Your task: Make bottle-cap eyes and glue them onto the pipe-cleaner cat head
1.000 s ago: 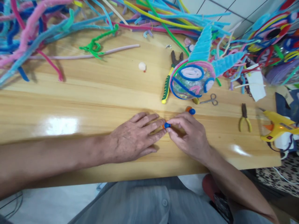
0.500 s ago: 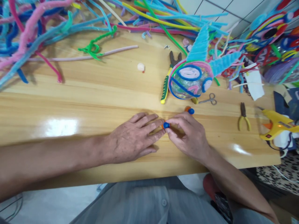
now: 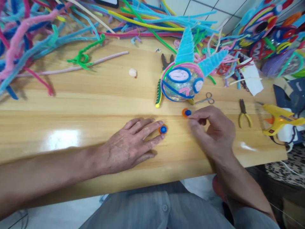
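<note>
My left hand (image 3: 131, 144) lies palm down on the wooden table with its fingers spread. Two of its fingertips rest at the edge of a small round piece (image 3: 163, 129), blue in the middle with an orange rim. My right hand (image 3: 214, 133) is slightly blurred, thumb and forefinger pinched together. Its tips are right beside a second blue-and-orange piece (image 3: 186, 113); whether they grip anything I cannot tell. Behind the pieces stands a clear, rounded figure (image 3: 182, 82) with blue, pink and green pipe-cleaner outlines and two tall light-blue ears.
Green-and-yellow handled pliers (image 3: 158, 92) lie left of the figure, scissors (image 3: 207, 98) to its right. Farther right are yellow-handled pliers (image 3: 244, 116) and a yellow glue gun (image 3: 281, 119). Pipe cleaners (image 3: 30, 41) pile up at the left and back. A small white ball (image 3: 132, 72) sits mid-table.
My right hand has left the first blue-and-orange piece and moved right to the second one. My left hand stays at the first piece. The view has shifted slightly.
</note>
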`<state>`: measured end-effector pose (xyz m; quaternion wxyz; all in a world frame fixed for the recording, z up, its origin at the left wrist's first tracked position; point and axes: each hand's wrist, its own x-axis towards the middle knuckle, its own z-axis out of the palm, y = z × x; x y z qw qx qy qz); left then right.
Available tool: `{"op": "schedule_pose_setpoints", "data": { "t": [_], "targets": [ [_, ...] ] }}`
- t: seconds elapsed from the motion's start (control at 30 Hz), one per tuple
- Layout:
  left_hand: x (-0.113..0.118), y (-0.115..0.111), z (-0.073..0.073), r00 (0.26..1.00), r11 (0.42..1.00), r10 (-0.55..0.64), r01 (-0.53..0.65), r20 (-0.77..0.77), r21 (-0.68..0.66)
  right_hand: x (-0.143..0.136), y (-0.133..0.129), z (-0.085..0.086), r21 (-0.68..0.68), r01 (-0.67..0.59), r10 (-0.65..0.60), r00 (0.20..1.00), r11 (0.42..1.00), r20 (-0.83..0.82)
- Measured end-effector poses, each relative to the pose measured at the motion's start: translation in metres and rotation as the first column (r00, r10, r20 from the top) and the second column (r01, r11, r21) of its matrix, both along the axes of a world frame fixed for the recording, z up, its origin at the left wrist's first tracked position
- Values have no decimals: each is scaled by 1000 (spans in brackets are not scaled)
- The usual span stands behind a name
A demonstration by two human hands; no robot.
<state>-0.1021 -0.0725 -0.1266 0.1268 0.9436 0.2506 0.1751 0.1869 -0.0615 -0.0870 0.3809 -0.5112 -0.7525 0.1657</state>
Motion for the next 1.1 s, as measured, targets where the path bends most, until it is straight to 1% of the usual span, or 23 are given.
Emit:
{"op": "schedule_pose_setpoints", "data": {
  "t": [0.07, 0.13, 0.17, 0.23, 0.33, 0.47, 0.63, 0.77, 0.97, 1.1],
  "targets": [
    [0, 0, 1, 1000, 1000, -5, 5, -25, -3, 6, 2, 2, 59, 108, -101, 989, 992, -110],
    [0, 0, 2, 999, 1000, -7, 7, -44, 0, 11, 4, 3, 96, 198, -174, 962, 976, -211],
    [1, 0, 2, 999, 1000, -8, 8, -50, 3, 13, 5, 4, 100, 227, -197, 949, 969, -247],
    [1, 0, 1, 998, 1000, -10, 11, -57, 7, 16, 6, 3, 91, 246, -213, 938, 965, -274],
    [1, 2, -1, 998, 1000, -20, 21, -52, 11, 13, 5, 0, 41, 190, -177, 958, 981, -225],
    [1, 3, -1, 998, 1000, -27, 28, -54, 12, 4, 2, -2, -40, 36, -42, 988, 999, -145],
    [2, 3, -5, 998, 1000, -26, 27, -50, 16, -7, 2, -4, -51, -93, 90, 994, 994, -56],
    [2, 2, -7, 999, 999, -23, 24, -38, 34, -12, 1, -7, -59, -148, 148, 989, 987, -3],
    [1, 3, -7, 999, 998, -35, 36, -32, 53, -14, 0, -14, -69, -175, 179, 982, 982, 59],
    [1, 4, -7, 999, 997, -38, 40, -32, 61, -15, -2, -17, -49, -222, 227, 961, 974, 159]
  ]
}}
